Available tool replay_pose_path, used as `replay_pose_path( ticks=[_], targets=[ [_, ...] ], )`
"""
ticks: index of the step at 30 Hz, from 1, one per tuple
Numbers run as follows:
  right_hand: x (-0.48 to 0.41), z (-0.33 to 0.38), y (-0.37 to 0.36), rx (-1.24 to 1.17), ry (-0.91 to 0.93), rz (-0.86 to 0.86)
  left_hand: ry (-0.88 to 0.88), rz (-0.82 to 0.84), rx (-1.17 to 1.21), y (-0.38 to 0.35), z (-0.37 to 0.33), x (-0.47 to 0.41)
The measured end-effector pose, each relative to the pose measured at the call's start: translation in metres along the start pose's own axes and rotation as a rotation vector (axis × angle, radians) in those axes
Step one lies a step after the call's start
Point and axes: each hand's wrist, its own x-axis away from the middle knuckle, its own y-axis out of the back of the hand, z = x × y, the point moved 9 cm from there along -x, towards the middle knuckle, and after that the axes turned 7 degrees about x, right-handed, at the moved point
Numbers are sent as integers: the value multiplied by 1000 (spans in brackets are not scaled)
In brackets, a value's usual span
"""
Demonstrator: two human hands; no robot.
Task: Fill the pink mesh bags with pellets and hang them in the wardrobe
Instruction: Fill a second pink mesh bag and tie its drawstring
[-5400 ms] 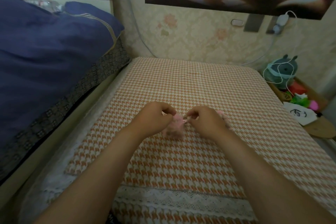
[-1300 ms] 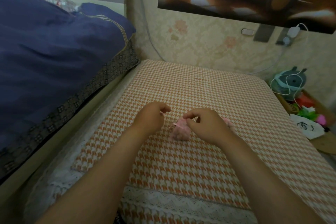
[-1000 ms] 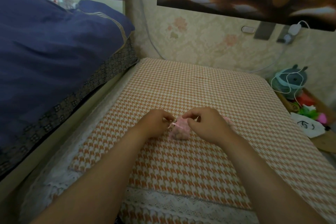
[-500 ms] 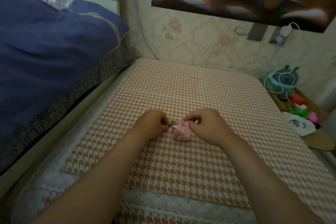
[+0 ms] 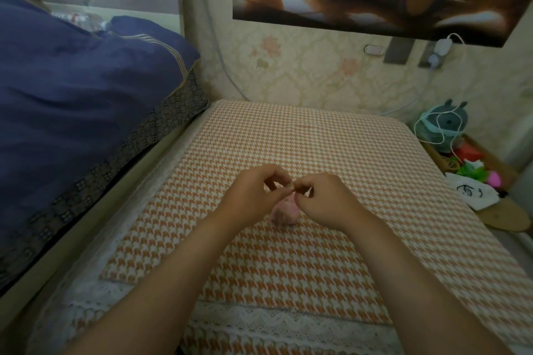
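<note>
A small filled pink mesh bag (image 5: 284, 213) lies on the orange houndstooth cloth (image 5: 317, 147), its neck pointing up between my hands. My left hand (image 5: 253, 196) and my right hand (image 5: 323, 199) meet just above it, fingertips touching, each pinching the bag's thin drawstring at the neck. The string itself is too thin to see clearly. The loose pellets and any other bags are hidden or out of sight.
A dark blue quilt (image 5: 72, 101) is piled on the bed at the left. At the right edge stand a teal plush toy (image 5: 441, 127) with a white cable, green and pink items (image 5: 478, 174), and a round wooden board (image 5: 507, 217). A poster hangs on the wall.
My hands have risen and come together above the bag, fingertips now meeting at its neck; half a second ago they were lower and slightly apart. The bag stays on the cloth.
</note>
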Motion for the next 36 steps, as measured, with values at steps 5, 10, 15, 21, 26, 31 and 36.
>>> replay_pose_path(
  ticks=[5, 10, 15, 21, 26, 31, 36],
  targets=[
    [1, -3, 0, 32, -22, 14, -36, 24, -194, -7, -1, 0],
    [1, -3, 3, 36, -25, 6, 13, 41, -176, -9, 8, -3],
    [1, -1, 6, 46, -19, 7, 79, 39, -154, -5, 14, -5],
    [0, -2, 6, 64, -24, -17, 198, -72, -215, 18, 51, -15],
    [-2, -1, 4, 63, -22, -19, 195, 121, -282, -5, 66, -13],
    [-4, -3, 2, 50, -11, -33, 188, 201, -381, -19, 76, -14],
    [-4, -3, 1, 42, -10, -35, 213, 150, -291, -13, 82, -15]
  ],
)
